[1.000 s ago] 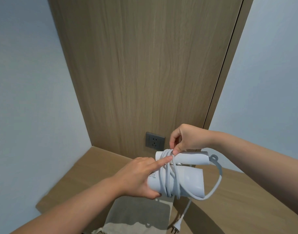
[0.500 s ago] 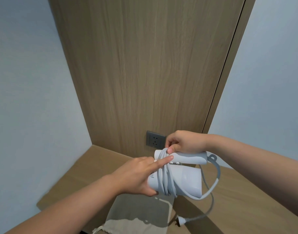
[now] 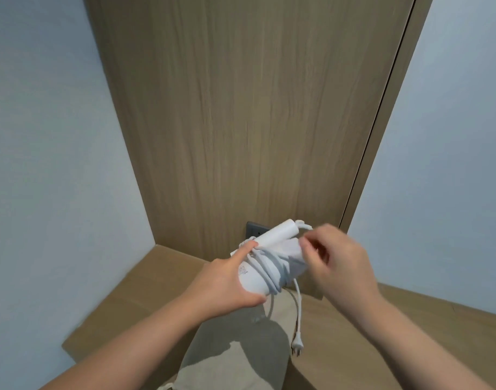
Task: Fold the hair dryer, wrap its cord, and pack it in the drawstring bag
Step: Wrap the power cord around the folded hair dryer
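I hold a white folded hair dryer (image 3: 272,263) above the wooden shelf. My left hand (image 3: 227,285) grips its barrel from below, the index finger pressing the wrapped white cord (image 3: 265,267) against the body. My right hand (image 3: 334,266), blurred, pinches the cord at the dryer's right end. Several cord loops circle the barrel. The loose end hangs down, its plug (image 3: 297,346) dangling just above the shelf. A beige drawstring bag (image 3: 235,350) lies flat on the shelf under my hands.
The wooden shelf (image 3: 134,294) sits in a corner between pale blue walls. A wood-panel wall (image 3: 255,122) stands behind, with a dark power socket (image 3: 255,229) partly hidden by the dryer.
My right hand has moved from the handle's left end around to the dryer's right side. The dryer has tilted, handle end up. The plug now hangs straight down instead of trailing sideways.
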Action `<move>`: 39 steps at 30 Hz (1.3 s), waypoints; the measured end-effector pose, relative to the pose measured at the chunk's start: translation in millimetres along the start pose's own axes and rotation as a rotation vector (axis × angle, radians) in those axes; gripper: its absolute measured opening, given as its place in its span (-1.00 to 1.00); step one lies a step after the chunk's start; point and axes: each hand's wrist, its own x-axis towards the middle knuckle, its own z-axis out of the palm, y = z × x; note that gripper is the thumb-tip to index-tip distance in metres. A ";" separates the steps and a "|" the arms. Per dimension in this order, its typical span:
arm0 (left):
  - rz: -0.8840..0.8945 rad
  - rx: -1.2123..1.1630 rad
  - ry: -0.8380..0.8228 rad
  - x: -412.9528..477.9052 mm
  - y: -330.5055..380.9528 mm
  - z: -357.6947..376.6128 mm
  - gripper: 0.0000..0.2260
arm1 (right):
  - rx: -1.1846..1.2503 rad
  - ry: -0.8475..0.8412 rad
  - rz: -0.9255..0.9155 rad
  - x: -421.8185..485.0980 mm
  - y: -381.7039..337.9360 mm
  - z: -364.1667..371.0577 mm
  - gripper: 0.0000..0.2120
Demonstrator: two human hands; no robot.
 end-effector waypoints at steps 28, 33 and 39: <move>-0.248 -0.903 -0.283 24.5 -18.3 -24.2 -0.30 | 0.382 -0.519 0.626 -14.4 88.4 74.4 -0.50; -0.226 -1.131 -0.413 29.7 -37.0 -28.3 -0.26 | 0.382 -0.719 0.481 -1.4 78.7 101.9 -0.20; -0.253 -1.347 -0.522 30.5 -41.2 -30.5 -0.15 | 0.248 -0.862 0.429 1.1 86.2 126.8 -0.67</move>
